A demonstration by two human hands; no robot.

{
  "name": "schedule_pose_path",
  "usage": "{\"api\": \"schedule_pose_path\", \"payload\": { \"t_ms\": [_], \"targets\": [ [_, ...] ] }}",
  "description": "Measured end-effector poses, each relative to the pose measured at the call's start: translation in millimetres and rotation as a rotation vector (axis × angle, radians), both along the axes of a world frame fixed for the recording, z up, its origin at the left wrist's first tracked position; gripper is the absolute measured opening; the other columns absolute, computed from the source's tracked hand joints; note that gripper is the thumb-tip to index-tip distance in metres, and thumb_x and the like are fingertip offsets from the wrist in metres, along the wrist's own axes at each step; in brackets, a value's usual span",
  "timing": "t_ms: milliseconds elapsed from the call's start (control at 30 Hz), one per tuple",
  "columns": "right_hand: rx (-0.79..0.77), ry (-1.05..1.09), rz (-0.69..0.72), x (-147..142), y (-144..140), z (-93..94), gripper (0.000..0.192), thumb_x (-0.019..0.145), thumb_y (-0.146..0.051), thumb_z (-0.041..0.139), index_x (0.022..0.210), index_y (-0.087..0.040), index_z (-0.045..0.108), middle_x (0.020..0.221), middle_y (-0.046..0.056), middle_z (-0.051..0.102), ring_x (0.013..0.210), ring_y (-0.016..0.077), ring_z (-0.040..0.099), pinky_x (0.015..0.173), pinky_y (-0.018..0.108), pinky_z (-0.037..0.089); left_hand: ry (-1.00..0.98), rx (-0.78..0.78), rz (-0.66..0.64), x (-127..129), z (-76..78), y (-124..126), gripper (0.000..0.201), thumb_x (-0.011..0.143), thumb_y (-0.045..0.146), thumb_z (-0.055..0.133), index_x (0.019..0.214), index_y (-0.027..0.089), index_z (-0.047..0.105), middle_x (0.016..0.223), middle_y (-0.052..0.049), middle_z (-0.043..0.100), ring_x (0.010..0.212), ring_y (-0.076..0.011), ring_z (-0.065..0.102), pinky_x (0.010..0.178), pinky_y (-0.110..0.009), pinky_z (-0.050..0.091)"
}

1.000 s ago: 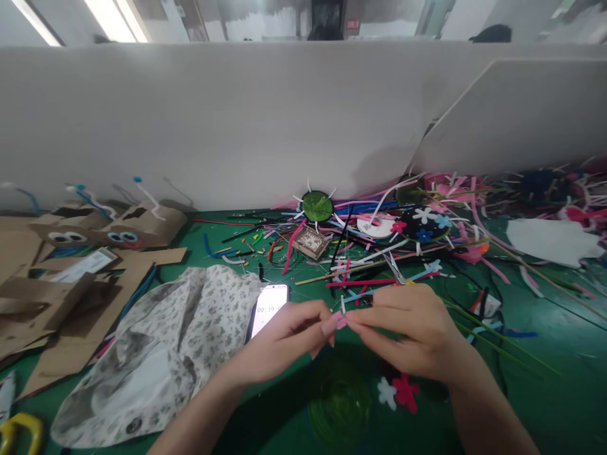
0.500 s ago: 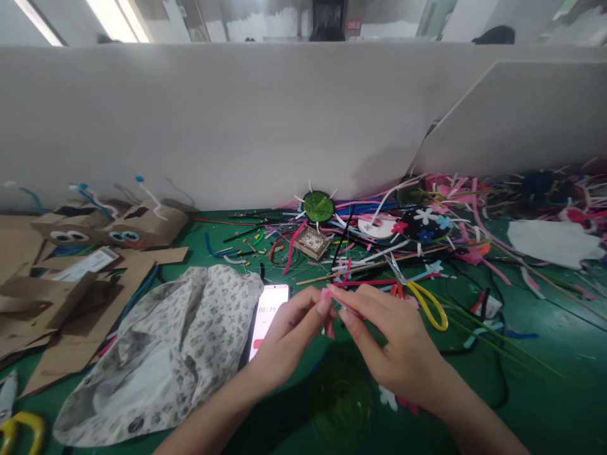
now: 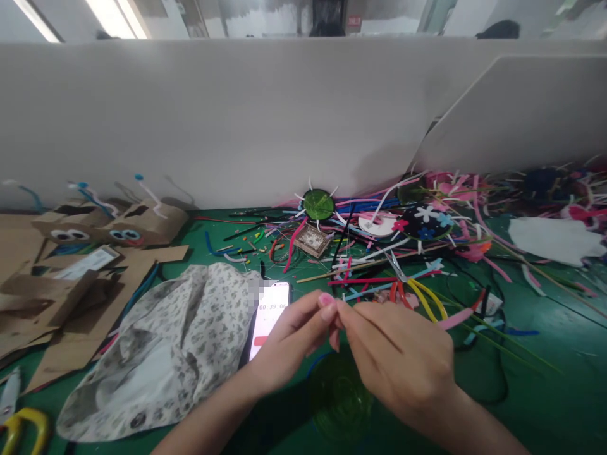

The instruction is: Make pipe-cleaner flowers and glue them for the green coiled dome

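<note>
Both my hands meet in mid-air over the middle of the table. A small pink curl of what looks like pipe cleaner (image 3: pixel 325 299) shows at the fingertips of my left hand (image 3: pixel 301 332), which pinches it. Pressed against it are the closed fingertips of my right hand (image 3: pixel 398 344). A pink length sticks out behind the right knuckles and seems to be the same strand; its middle is hidden by that hand. Under the hands lies a round, see-through green dish (image 3: pixel 339 401), partly covered by my right hand and wrist.
Left of my hands lie a phone (image 3: pixel 270 316) running a timer and a patterned cloth (image 3: pixel 190 341). Cardboard pieces (image 3: pixel 52 316) and yellow-handled scissors (image 3: pixel 28 426) lie further left. Ahead are loose pipe cleaners, a flower-decorated black disc (image 3: pixel 417 226) and more yellow-handled scissors (image 3: pixel 427 300).
My right hand has turned and closed more tightly beside the left fingertips. The pink strand's end now shows to its right. White and red flower shapes below the right hand are now covered.
</note>
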State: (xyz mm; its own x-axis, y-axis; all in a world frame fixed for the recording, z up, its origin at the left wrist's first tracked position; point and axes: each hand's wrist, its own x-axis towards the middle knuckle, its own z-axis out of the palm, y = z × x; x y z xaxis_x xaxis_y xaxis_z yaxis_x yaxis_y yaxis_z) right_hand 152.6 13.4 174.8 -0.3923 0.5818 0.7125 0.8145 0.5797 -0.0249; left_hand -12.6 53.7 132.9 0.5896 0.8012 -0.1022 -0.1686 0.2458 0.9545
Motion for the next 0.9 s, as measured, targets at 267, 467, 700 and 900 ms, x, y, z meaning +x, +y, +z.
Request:
{"api": "schedule_pose_path", "payload": {
  "t_ms": [267, 467, 700, 900],
  "targets": [
    [-0.033, -0.158, 0.028, 1.4, 1.4, -3.2, 0.028, 0.090, -0.007, 0.045, 0.106, -0.007, 0.068, 0.075, 0.005, 0.068, 0.061, 0.0160, 0.057, 0.056, 0.033, 0.039, 0.024, -0.049, 0.053, 1.7, -4.3, 4.2, 0.039, 0.091, 0.050, 0.053, 0.072, 0.017, 0.052, 0.057, 0.003, 0.048, 0.050, -0.0074, 0.037, 0.047, -0.020, 0.024],
    [-0.332, 0.028, 0.224, 18.7, 11.4, -2.0, 0.024, 0.092, -0.010, 0.047, 0.100, -0.018, 0.068, 0.084, 0.003, 0.069, 0.075, 0.0141, 0.060, 0.065, 0.029, 0.043, 0.072, 0.013, -0.149, -9.7, -1.8, 11.7, 0.045, 0.091, 0.050, 0.050, 0.059, 0.018, 0.043, 0.043, 0.008, 0.034, 0.039, -0.0059, 0.027, 0.041, -0.021, 0.020],
    [-0.448, 0.235, 0.299, 20.5, 13.4, -2.3, 0.009, 0.091, -0.021, 0.058, 0.086, -0.020, 0.066, 0.078, 0.000, 0.069, 0.072, 0.0120, 0.061, 0.066, 0.026, 0.044, 0.083, -0.068, -0.337, -17.9, 2.0, 18.5, 0.048, 0.086, 0.054, 0.056, 0.056, 0.018, 0.045, 0.042, 0.007, 0.037, 0.035, -0.0050, 0.028, 0.037, -0.022, 0.016],
    [-0.305, 0.282, 0.171, 15.6, 13.9, -7.1, 0.005, 0.088, -0.018, 0.060, 0.088, -0.019, 0.065, 0.079, 0.001, 0.070, 0.072, 0.0120, 0.063, 0.067, 0.025, 0.047, 0.162, 0.079, -0.001, -4.2, 5.7, 10.9, 0.038, 0.094, 0.049, 0.047, 0.072, 0.018, 0.048, 0.057, 0.005, 0.046, 0.049, -0.0075, 0.036, 0.045, -0.020, 0.024]
  ]
}}
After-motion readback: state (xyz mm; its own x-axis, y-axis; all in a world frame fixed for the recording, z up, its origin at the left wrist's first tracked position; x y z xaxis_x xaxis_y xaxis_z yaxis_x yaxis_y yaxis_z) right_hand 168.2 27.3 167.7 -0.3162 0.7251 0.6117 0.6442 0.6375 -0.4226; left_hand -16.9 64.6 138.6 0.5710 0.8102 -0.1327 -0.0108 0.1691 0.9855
